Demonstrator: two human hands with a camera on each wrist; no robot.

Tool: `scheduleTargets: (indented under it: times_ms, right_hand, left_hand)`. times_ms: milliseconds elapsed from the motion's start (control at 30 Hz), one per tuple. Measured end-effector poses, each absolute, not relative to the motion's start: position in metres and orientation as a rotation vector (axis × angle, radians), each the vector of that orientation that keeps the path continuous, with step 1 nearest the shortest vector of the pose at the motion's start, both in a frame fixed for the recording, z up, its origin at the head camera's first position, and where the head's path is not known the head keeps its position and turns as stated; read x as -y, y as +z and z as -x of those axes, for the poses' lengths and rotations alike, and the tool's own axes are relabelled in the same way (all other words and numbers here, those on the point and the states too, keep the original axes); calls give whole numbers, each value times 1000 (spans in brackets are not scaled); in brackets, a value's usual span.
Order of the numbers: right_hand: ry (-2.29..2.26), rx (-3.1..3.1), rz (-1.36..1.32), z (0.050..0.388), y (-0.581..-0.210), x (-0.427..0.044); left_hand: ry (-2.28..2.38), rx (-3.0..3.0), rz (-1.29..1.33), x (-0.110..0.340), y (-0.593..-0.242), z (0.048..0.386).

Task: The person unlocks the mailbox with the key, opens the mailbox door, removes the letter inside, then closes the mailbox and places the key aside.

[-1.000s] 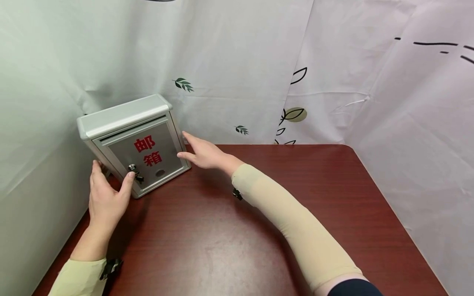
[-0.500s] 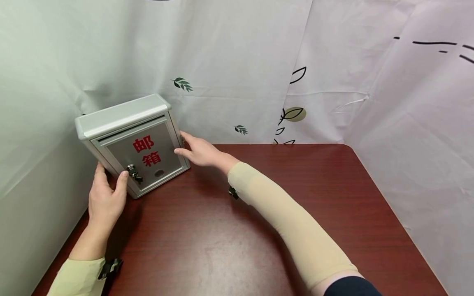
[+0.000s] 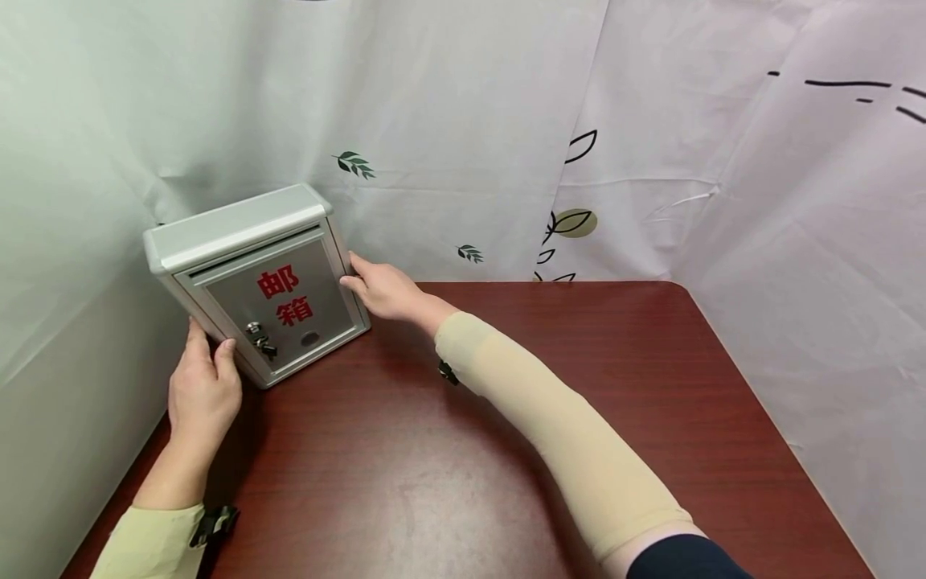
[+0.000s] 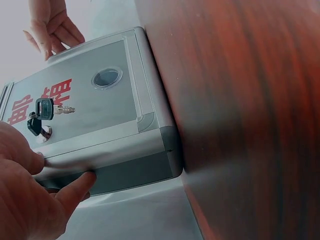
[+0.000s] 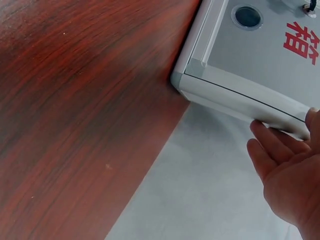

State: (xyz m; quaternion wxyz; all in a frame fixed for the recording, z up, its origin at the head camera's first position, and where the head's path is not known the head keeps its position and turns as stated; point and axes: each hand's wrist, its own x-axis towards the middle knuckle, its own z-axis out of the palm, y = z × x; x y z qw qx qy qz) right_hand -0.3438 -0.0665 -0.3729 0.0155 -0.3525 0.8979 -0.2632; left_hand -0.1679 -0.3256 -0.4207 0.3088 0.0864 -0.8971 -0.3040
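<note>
A silver mailbox (image 3: 242, 293) stands upright by the table's far left corner, its front turned toward the near right; red characters mark its panel, and keys (image 3: 266, 346) hang at the lock. The two hands are apart with the box between them: the left hand (image 3: 204, 392) touches its left side, the right hand (image 3: 387, 291) its right, fingers mostly straight and each thumb at a front edge. The table (image 3: 405, 458) is reddish-brown and grained, with a pale sheen toward the near edge and a rounded far right corner. White cloth rises beyond its left, far and right edges; the back cloth (image 3: 448, 104) bears leaf sprigs, the right cloth (image 3: 832, 281) black strokes.
</note>
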Motion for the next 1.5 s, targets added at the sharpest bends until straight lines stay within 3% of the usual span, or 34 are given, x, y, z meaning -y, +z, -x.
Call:
scheduleTargets:
  times_ms: [700,1500]
  right_hand:
    - [-882,-3005,1121,334,-390,61]
    - [-1061,-2989,1036,313,-397,23]
  left_hand:
    - [-798,2341,-241,324,-423,171]
    - [-883,2356,-140,308,-422,173]
